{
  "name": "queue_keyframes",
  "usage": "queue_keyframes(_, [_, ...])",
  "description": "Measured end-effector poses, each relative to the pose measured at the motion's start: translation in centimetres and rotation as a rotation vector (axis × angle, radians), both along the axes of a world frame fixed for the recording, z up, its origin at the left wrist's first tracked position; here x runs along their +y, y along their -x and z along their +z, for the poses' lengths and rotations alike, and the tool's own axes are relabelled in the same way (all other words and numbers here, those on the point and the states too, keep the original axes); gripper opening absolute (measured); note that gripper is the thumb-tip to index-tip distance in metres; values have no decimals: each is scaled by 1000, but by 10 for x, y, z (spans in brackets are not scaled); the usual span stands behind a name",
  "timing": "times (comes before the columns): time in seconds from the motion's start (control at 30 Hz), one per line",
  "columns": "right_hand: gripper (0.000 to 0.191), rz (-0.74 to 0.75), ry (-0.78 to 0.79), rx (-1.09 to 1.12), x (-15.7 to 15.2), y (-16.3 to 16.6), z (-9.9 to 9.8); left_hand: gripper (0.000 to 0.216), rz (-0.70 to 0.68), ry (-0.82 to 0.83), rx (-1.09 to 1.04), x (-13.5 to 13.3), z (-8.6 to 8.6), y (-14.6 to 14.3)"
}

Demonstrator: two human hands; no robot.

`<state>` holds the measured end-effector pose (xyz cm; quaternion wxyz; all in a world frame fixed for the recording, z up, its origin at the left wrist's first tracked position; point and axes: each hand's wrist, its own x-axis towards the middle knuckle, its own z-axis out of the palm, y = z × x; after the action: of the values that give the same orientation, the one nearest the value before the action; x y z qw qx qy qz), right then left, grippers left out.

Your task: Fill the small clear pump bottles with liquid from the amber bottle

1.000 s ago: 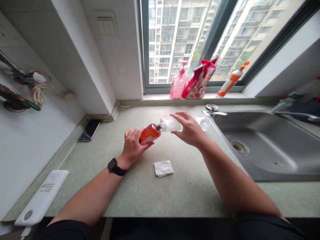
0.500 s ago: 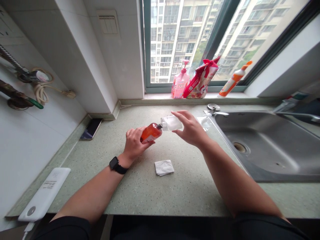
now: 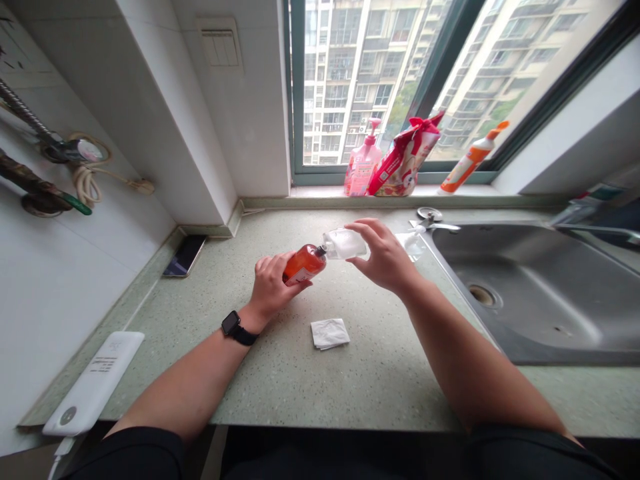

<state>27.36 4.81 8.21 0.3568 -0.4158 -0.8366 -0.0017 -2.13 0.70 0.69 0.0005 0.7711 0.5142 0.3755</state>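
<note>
head cam | looks forward-down over countertop | near | faces window

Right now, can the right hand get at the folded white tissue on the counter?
Probably yes, but the right hand is occupied holding the clear container. The folded white tissue lies bare on the counter, nothing blocking.

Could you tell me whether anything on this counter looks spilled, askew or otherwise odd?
No spill shows. The left hand tips an orange bottle sideways against a clear container in the right hand.
</note>
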Motion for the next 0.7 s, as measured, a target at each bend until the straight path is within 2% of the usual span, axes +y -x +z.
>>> queue_keyframes(0.7, [66,15,-22,-7,0,-1,0,80,-25,1,-26,1,-2,0])
